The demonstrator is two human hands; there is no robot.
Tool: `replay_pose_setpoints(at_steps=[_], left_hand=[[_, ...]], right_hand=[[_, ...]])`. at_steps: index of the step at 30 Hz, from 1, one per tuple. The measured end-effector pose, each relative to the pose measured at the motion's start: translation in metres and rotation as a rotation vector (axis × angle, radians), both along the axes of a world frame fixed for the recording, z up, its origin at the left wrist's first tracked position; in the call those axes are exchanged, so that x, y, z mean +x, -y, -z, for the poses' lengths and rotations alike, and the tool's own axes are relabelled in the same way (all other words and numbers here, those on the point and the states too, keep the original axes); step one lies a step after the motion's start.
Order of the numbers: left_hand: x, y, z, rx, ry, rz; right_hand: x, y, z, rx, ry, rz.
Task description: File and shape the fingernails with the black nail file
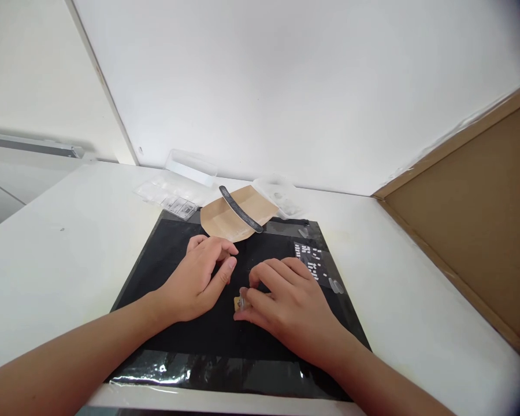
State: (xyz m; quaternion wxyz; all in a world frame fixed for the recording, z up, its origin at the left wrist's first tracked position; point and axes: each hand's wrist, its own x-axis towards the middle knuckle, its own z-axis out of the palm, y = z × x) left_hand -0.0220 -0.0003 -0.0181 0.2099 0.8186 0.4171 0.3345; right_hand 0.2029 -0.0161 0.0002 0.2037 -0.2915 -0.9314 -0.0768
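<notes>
My right hand (288,303) pinches a small yellowish piece (237,304) low over the black mat (190,341). A clear or shiny bit shows between its fingertips, too small to name. My left hand (203,277) hovers to the left, loosely curled, its thumb a little apart from the index finger. Nothing plainly shows in the left hand, though its inner fingers are partly hidden. The two hands do not touch. Beyond my right hand lies a dark sheet (301,249) with rows of small white pieces, partly covered by that hand.
A curved black nail file (241,209) lies across a tan paper piece (216,216) at the mat's far edge. Clear plastic packaging (173,188) and a clear tray (279,193) stand behind. A white wall rises at the back; a brown panel (468,202) borders the right.
</notes>
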Motion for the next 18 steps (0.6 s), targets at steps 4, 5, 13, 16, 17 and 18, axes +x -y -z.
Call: replay_pose_setpoints(at_steps=[4, 5, 13, 16, 17, 18], left_hand=[[-0.0002, -0.0010, 0.0040, 0.000, -0.027, -0.012], [-0.0001, -0.0010, 0.0044, 0.000, -0.033, -0.016], [0.0013, -0.0008, 0.0040, 0.029, -0.032, -0.062], [0.0017, -0.0009, 0.0034, 0.020, -0.031, -0.069], [0.0019, -0.0008, 0.0031, 0.020, -0.032, -0.070], [0.0020, -0.0007, 0.0029, 0.020, -0.033, -0.073]], right_hand=[[-0.0011, 0.0034, -0.0028, 0.068, 0.033, -0.014], [-0.0012, 0.0036, -0.0027, 0.079, 0.030, -0.015], [0.0012, 0.0007, -0.0010, 0.093, 0.007, -0.027], [0.0019, -0.0004, -0.0005, 0.079, 0.013, -0.024], [0.0021, -0.0007, -0.0003, 0.073, 0.017, -0.023], [0.0021, -0.0009, -0.0001, 0.068, 0.019, -0.023]])
